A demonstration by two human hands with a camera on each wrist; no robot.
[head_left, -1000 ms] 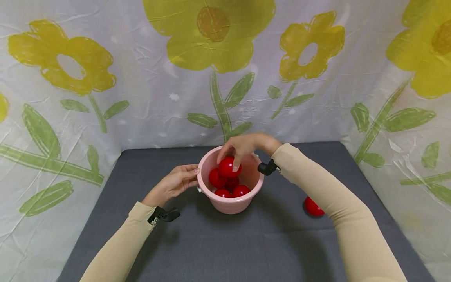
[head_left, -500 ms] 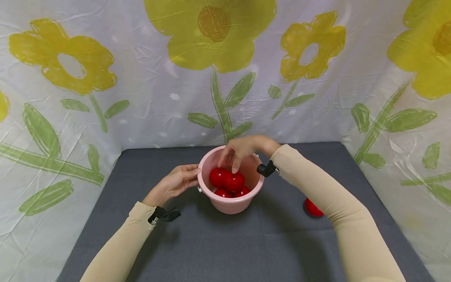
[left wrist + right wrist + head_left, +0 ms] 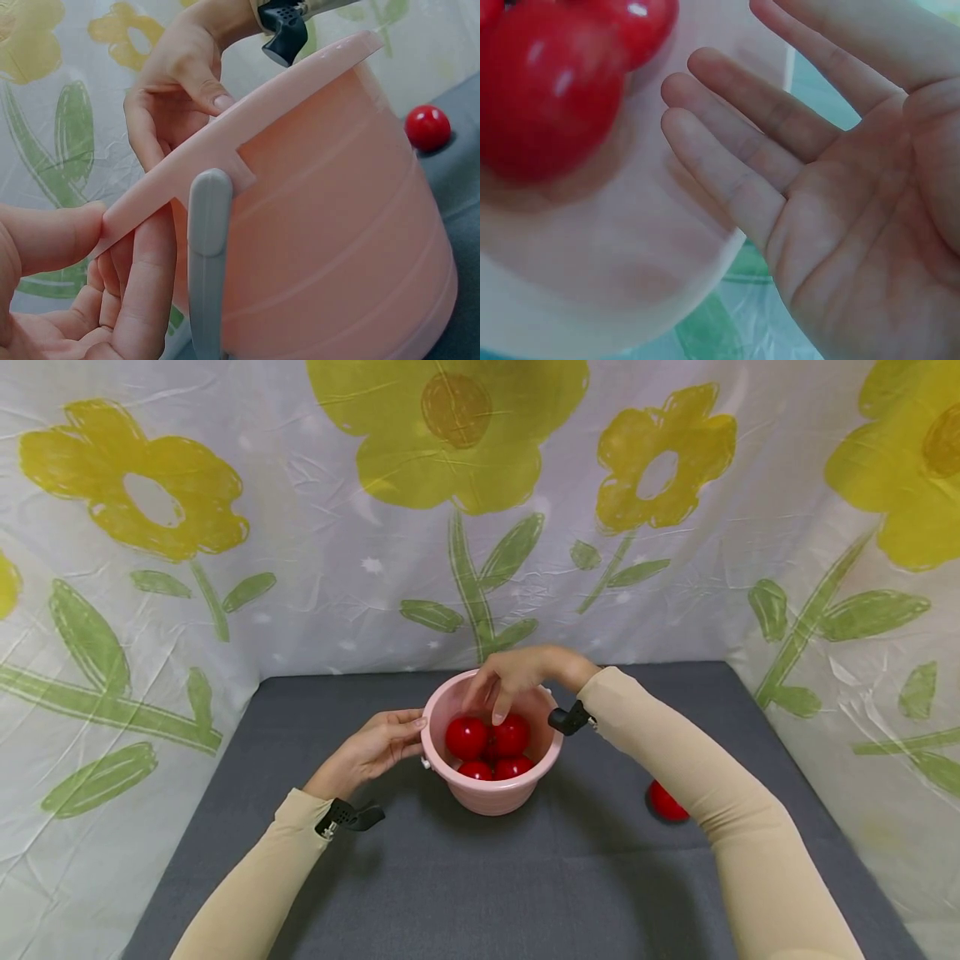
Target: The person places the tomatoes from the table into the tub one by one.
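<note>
A pink bucket (image 3: 489, 797) stands on the table with several glossy red balls (image 3: 467, 738) in it. My left hand (image 3: 381, 745) pinches its rim on the left side, thumb on top and fingers beneath, as the left wrist view shows. Beside those fingers hangs the bucket's pale grey handle (image 3: 208, 240). Over the far part of the opening, my right hand (image 3: 516, 678) reaches in from the right with its fingertips near the balls. In the right wrist view its fingers are spread and relaxed, and the palm (image 3: 855, 217) holds nothing.
One more red ball (image 3: 666, 802) lies on the dark grey table cloth (image 3: 480, 893) at the right, partly covered by the right sleeve (image 3: 697, 768). A curtain (image 3: 315, 585) printed with yellow flowers hangs behind the table and along both sides.
The red ball in my right hand has been let go and has dropped among the others, settling toward the bucket's right side. The left hand has stayed on the rim.
</note>
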